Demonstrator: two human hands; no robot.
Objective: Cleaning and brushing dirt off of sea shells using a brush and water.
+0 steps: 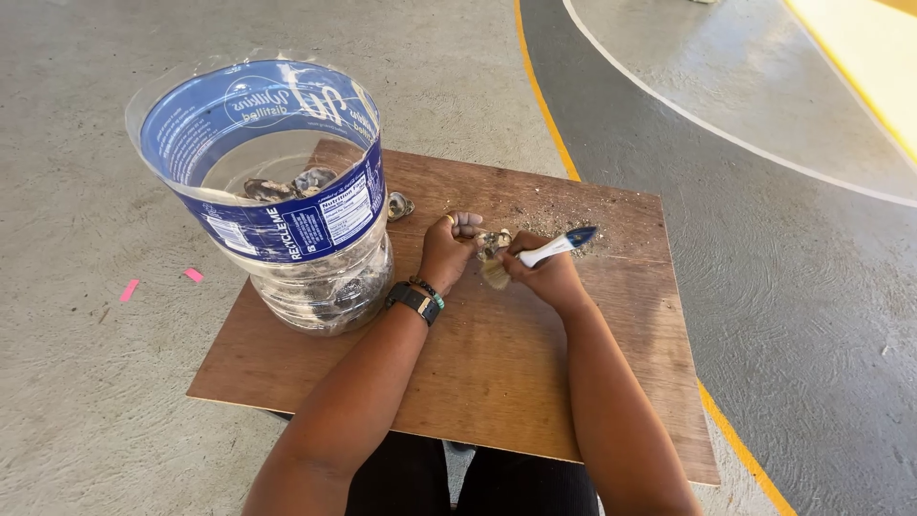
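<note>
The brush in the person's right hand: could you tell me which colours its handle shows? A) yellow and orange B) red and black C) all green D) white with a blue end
D: the brush gripped in the right hand has a white handle with a blue end, its bristles against the shell that the left hand holds over the wooden board.

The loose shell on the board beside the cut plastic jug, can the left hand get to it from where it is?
Probably yes. The loose shell lies uncovered on the board, just beyond the left hand, nothing between them. But that hand grips another shell.
</note>
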